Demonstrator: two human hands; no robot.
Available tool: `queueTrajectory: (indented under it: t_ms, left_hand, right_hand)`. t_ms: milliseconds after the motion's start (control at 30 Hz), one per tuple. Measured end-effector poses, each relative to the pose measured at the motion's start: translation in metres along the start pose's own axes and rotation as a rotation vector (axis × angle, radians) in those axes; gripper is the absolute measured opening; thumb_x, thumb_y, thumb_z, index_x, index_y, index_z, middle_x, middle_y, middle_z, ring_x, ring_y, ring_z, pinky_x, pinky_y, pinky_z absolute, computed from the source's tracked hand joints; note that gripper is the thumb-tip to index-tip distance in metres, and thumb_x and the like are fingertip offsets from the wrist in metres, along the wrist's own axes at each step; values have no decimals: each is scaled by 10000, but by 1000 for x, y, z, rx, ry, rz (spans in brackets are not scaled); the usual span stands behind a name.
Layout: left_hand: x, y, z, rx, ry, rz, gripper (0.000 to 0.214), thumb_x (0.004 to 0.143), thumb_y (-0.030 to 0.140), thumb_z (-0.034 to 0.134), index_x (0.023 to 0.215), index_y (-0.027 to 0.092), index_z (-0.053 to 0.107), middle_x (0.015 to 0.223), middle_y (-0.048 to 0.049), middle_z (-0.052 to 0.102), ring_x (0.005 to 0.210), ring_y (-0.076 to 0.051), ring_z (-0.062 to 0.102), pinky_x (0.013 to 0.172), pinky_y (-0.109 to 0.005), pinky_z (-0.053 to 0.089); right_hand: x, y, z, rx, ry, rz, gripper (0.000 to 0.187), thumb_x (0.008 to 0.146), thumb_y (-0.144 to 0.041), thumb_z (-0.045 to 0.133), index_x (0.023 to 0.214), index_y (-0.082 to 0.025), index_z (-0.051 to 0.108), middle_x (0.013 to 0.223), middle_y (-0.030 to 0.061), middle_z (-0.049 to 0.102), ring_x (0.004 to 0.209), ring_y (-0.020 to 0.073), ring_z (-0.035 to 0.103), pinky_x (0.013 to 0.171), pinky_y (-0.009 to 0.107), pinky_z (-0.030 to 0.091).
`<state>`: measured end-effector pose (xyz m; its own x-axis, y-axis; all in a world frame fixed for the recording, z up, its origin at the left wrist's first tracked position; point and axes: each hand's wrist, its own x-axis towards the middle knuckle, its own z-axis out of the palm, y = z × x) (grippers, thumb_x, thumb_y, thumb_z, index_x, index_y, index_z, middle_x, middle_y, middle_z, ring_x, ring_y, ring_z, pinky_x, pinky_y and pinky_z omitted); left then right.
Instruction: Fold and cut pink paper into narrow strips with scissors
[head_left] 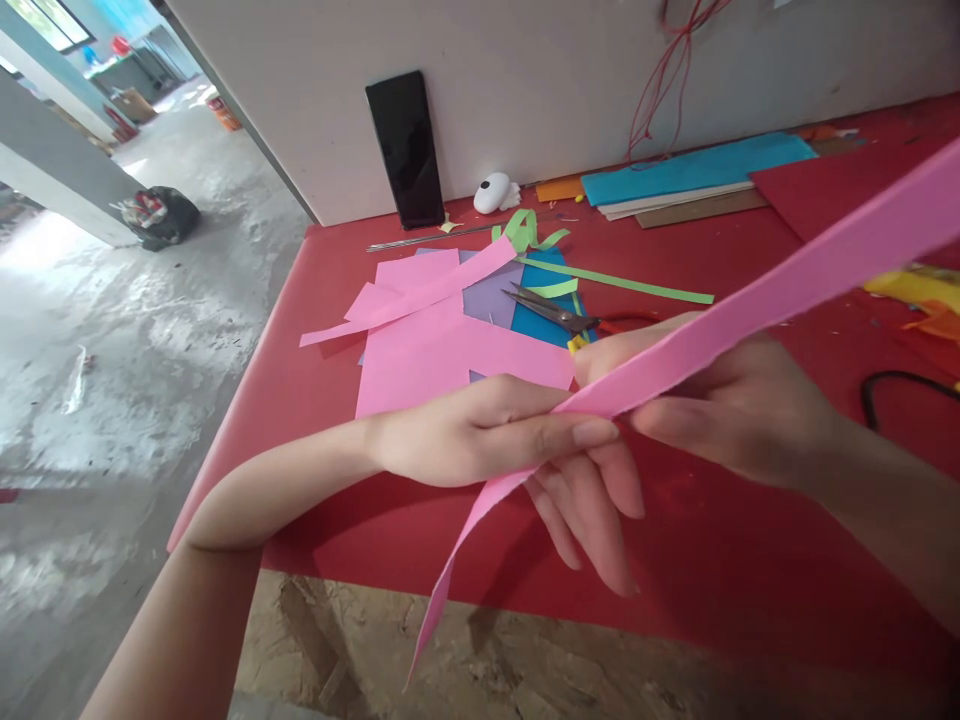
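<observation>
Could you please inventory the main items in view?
table: 1, red, centre
held strip: 1, pink, foreground
papers: several, pink, purple, blue, on table
scissors: 1, dark-bladed, on papers
thin strips: several, green, near scissors
phone: 1, black, against wall
small object: 1, white, beside phone
boards: several, blue topmost, by wall
wire bundle: 1, red, against wall
scraps: several, yellow, table's right
bag: 1, black, floor
left hand: 1, bare, pinching strip
right hand: 1, bare, behind strip

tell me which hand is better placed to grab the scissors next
Probably the right hand: the scissors have their red handle just beyond it, while the left hand is farther off, pinching the pink strip. That strip also crosses the right hand, whose grip is unclear.
</observation>
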<state>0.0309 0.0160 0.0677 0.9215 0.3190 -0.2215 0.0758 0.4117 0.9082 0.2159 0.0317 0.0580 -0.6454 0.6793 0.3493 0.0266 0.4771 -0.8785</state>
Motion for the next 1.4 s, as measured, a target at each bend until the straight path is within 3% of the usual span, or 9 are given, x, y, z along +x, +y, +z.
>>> queueTrajectory:
  t_ms: [100,167,233,400,600,800,1000,1233,1400]
  left_hand:
    - [1,-2,-2,-24,-7,-10,457,911,597,486,838,159,596,725,-56,741,851,-196,753,795,-303,619]
    - [2,-2,-2,-37,9,-20,460,895,604,513,849,155,604,726,-57,739,833,-190,750,779,-300,615]
    - [3,-3,-2,-37,81,-11,462,869,607,557,849,149,606,715,-53,732,799,-181,743,770,-303,611]
    - [5,-4,-1,100,421,102,346,890,468,610,812,131,605,750,-28,721,770,-137,723,731,-252,586]
    - [1,-5,-7,429,520,168,394,990,431,438,869,127,658,885,-34,748,920,-108,702,967,-231,502]
    - [2,-4,-6,487,540,134,440,979,486,428,891,117,651,906,-61,738,909,-133,697,936,-249,512]
    - [3,-3,-4,181,414,89,357,981,411,463,810,126,593,773,-24,731,630,-98,711,740,-225,557]
    - [3,2,1,0,330,74,408,1015,280,392,703,110,594,613,-18,706,562,-94,697,667,-205,567]
    - [4,2,3,-43,306,123,384,979,279,485,653,114,599,548,1,681,508,-101,686,594,-189,558]
  right_hand:
    - [-4,2,4,11,1,17,414,913,-360,525,543,-191,603,488,-29,537,446,73,501,395,198,389]
    - [-6,2,4,-2,27,2,414,913,-308,516,524,-188,596,479,-35,529,442,58,490,411,181,389]
    - [-7,2,3,-14,47,-4,451,930,-350,515,518,-191,609,479,-36,541,456,48,504,447,170,407]
    - [-3,3,-1,-94,129,-76,455,949,-428,506,572,-202,623,487,-37,524,475,49,484,451,189,368]
    - [-5,12,-6,-205,281,16,477,926,-498,519,561,-190,528,511,-19,459,490,77,424,446,262,309]
    - [-6,16,-11,-107,296,18,511,905,-527,547,532,-190,455,416,-48,295,461,77,345,461,286,261]
    - [-5,20,-12,-89,274,11,526,891,-530,564,517,-177,456,443,-43,294,469,66,336,454,281,256]
    - [-5,21,-12,-15,295,-15,513,887,-487,582,512,-166,447,510,-35,377,509,55,364,463,254,276]
    - [-1,17,-7,166,311,31,546,818,-497,669,478,-160,409,474,-39,349,482,49,351,443,248,255]
